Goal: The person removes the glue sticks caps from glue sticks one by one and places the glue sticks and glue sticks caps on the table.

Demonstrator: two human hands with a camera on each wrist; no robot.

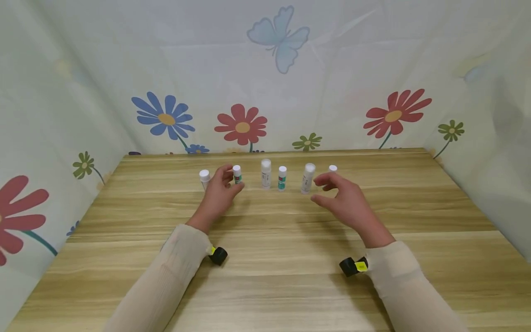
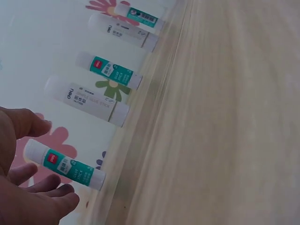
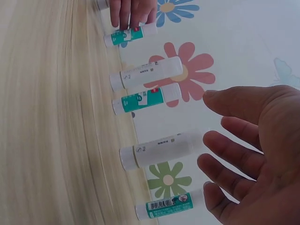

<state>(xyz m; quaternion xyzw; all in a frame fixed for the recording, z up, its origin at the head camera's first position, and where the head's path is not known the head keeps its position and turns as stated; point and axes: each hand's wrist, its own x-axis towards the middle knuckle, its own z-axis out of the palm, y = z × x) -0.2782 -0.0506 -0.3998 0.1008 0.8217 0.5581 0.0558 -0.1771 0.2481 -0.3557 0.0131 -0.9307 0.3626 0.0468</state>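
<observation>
Several glue sticks stand upright in a row across the table. My left hand (image 1: 220, 191) is open beside a small teal-labelled glue stick (image 2: 70, 168), thumb and fingers spread on either side near its white cap. A glue stick (image 1: 204, 176) at the row's left end is partly hidden by that hand. In the middle are a larger whitish glue stick (image 1: 266, 175) and a teal one (image 1: 282, 179). My right hand (image 1: 346, 200) is open, fingers parted, close to another whitish glue stick (image 3: 159, 150). Behind it, mostly hidden in the head view, is a teal-labelled glue stick (image 3: 168, 206).
The wood-grain table (image 1: 269, 276) meets a white curtain (image 1: 340, 69) printed with flowers and a butterfly at its back edge. More of this curtain hangs at both sides. A black wrist camera (image 1: 218, 255) sits by the left sleeve, another camera (image 1: 350, 266) by the right.
</observation>
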